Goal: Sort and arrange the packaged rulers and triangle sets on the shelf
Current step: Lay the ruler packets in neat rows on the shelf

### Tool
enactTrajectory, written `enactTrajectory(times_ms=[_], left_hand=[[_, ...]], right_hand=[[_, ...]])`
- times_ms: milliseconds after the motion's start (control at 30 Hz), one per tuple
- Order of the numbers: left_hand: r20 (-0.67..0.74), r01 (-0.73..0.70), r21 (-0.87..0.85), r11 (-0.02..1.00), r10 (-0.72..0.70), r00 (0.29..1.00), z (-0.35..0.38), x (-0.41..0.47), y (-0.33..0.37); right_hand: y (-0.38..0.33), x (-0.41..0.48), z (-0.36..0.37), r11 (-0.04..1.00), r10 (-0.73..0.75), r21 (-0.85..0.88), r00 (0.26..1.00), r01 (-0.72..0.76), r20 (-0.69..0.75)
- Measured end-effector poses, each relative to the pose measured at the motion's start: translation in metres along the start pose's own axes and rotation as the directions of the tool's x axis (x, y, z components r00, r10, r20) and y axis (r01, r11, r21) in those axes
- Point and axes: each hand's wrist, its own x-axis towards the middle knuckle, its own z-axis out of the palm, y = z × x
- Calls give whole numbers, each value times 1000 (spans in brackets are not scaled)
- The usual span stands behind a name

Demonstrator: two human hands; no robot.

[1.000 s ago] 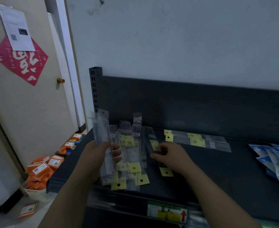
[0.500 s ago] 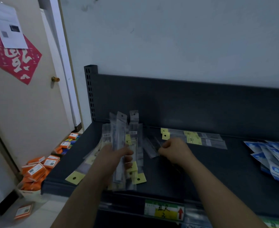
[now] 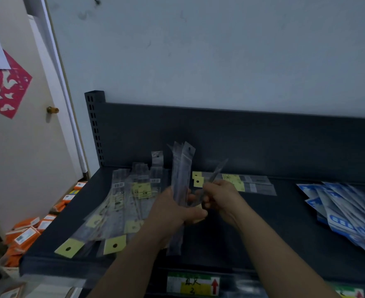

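Note:
My left hand (image 3: 173,208) grips a bunch of clear packaged rulers (image 3: 181,175), held upright above the dark shelf (image 3: 263,229). Close to its right, my right hand (image 3: 219,197) pinches one more clear packaged ruler (image 3: 217,171), tilted up to the right and blurred. A loose pile of packaged rulers with yellow tags (image 3: 117,209) lies fanned out on the shelf's left part. At the back, behind my right hand, flat rulers in sleeves (image 3: 252,183) lie sideways. Blue and white packages (image 3: 349,214) are stacked at the right.
The shelf's dark back panel (image 3: 241,138) and slotted upright (image 3: 94,125) stand behind. Left of the shelf is a door (image 3: 22,147); orange boxes (image 3: 24,235) are piled on the floor. A price label (image 3: 193,284) sits on the shelf's front edge.
My left hand has lifted its bunch of rulers and carried it right. My right hand has picked one ruler off the shelf and brought it up beside the bunch.

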Motion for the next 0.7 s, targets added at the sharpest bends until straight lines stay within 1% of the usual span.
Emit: enactTrajectory(times_ms=[67, 167, 233, 300, 400, 533, 600, 700], left_hand=[[-8, -42, 37, 998, 42, 999, 6, 4, 1], [-60, -63, 68, 996, 67, 996, 10, 14, -1], [-96, -69, 72, 995, 75, 993, 13, 20, -1], [-116, -85, 99, 991, 96, 989, 17, 25, 0], [-123, -82, 138, 987, 100, 987, 21, 37, 3], [-131, -2, 135, 991, 19, 991, 22, 56, 9], [-121, 42, 112, 993, -28, 992, 23, 66, 12], [-127, 114, 68, 991, -105, 986, 32, 84, 10]], right_hand=[[-3, 0, -3, 992, 31, 120, 999, -36, 40], [-7, 1, -12, 983, 18, 179, 994, -38, 111], [-6, 4, -20, 972, -8, 236, 992, -22, 125], [-5, 8, -30, 957, -32, 289, 994, 0, 104], [-5, 18, -52, 931, -41, 364, 999, 42, -11], [-8, 28, -102, 894, -11, 435, 975, 109, -221], [-8, 32, -126, 902, -21, 411, 963, 133, -267], [-4, 36, -148, 958, -52, 248, 941, 141, -333]])
